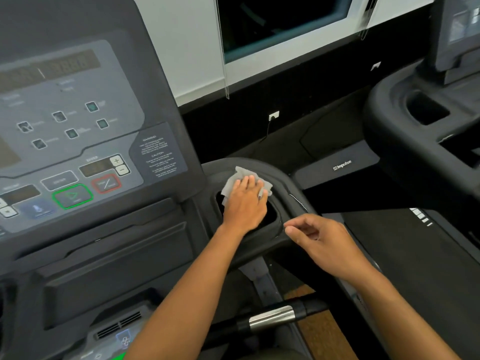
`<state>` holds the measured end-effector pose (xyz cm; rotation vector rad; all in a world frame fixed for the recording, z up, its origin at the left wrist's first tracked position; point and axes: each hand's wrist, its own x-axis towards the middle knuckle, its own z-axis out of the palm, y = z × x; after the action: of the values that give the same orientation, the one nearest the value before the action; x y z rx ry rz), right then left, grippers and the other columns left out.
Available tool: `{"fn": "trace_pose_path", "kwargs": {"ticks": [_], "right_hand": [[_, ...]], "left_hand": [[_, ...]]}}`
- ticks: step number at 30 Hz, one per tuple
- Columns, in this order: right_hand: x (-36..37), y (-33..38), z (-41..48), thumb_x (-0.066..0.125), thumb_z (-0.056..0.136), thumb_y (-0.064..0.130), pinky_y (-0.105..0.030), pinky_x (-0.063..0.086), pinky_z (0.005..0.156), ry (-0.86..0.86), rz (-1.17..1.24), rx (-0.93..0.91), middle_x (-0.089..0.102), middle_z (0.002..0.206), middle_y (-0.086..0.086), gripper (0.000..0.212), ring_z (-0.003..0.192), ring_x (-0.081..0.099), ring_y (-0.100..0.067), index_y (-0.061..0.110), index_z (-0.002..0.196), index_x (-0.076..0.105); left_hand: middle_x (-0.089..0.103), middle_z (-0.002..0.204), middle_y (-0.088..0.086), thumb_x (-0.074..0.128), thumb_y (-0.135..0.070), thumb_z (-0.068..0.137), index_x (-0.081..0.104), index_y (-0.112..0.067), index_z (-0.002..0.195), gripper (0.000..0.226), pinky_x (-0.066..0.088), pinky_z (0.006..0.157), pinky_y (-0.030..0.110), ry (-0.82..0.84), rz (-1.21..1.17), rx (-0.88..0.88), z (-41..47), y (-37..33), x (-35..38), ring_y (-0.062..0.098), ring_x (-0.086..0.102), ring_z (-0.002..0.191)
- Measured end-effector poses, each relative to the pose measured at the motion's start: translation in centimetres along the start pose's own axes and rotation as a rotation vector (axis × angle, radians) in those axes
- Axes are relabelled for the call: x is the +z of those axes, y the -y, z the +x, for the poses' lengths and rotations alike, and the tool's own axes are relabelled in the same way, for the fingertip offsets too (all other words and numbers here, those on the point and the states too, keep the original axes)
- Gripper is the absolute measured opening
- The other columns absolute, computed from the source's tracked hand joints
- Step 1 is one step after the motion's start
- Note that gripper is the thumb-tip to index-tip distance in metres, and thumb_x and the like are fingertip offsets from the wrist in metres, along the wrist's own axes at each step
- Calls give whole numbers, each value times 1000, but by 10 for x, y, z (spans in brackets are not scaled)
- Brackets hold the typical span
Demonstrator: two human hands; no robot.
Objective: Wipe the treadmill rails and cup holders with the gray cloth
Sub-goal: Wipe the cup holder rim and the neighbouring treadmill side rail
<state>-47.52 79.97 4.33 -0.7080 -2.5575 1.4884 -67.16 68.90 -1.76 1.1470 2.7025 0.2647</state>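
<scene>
Even indoor light, soft picture, bent edges

The console panel (70, 120) is blurred, its small print unreadable. A bright glint sits on the metal grip (271, 319); the black plastic shows faint sheen. The wall (181, 48) looks bright, and straight lines curve toward the corners.

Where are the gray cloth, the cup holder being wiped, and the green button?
gray cloth (240, 175), head view, on its crumpled part above the fingers.
cup holder (271, 215), head view, on its dark inside.
green button (72, 196), head view, on its centre.
</scene>
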Motion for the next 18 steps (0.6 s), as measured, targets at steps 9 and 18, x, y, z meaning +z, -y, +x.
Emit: {"fn": "trace_pose_path", "kwargs": {"ticks": [9,18], "right_hand": [[-3,3,5,73,95,37,-11,52,80,18,-24,6,74,94,29,6,92,69,8,37,99,78],[-23,-9,-5,71,96,35,-3,46,74,-35,-61,45,71,92,33,7,90,67,11,37,99,77]], "left_hand": [[-5,177,14,20,-42,113,9,-12,168,64,14,131,52,-101,-197,-533,-1,36,-8,34,11,163],[-6,176,20,18,-42,113,7,-25,169,59,-2,130,61,43,-85,-99,35,-30,1,47,-12,160]]}}
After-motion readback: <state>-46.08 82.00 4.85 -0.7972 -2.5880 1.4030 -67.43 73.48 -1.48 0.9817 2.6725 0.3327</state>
